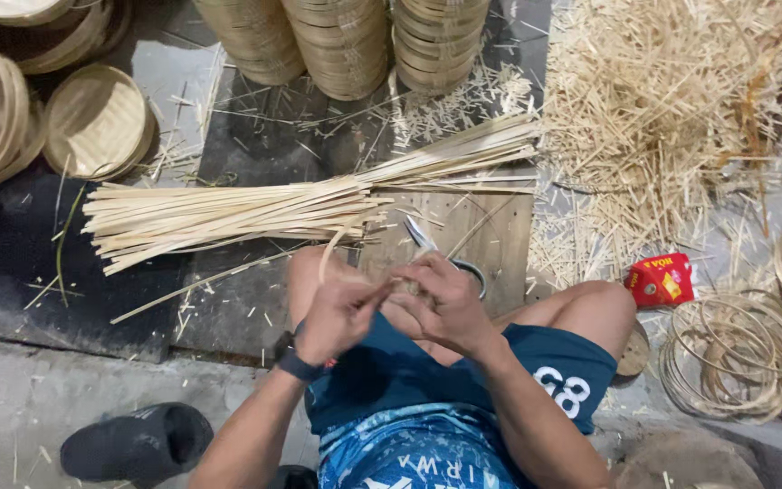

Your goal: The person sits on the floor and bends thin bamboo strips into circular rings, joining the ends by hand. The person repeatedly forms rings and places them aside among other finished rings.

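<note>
The person sits low with bare knees raised, both hands meeting just above the lap. The left hand (337, 312), a dark band at its wrist, pinches the near end of a thin, pale, curved bamboo strip (329, 254) that arcs up and away toward the floor. The right hand (445, 303) is curled closed around the same strip where the two hands meet; a pair of scissors with a metal blade and a dark loop handle (450, 258) juts out from behind it (whether that hand grips the scissors or they lie on the board behind, I cannot tell).

Ahead lies a long bundle of flat, straight, cream-coloured bamboo slats (255, 210), fanned slightly at its left end, resting across a worn wooden board (500, 240). To the right spreads a loose, splintery heap of short bamboo offcuts (662, 118). Stacks of round woven bamboo trays (341, 41) stand at the top, more leaning at the left. Coiled bamboo hoops (726, 358) lie at the right, and just beside the right knee sits a small red packet with yellow print (660, 279). A black rubber slipper (138, 441) rests on the concrete near the left elbow.
</note>
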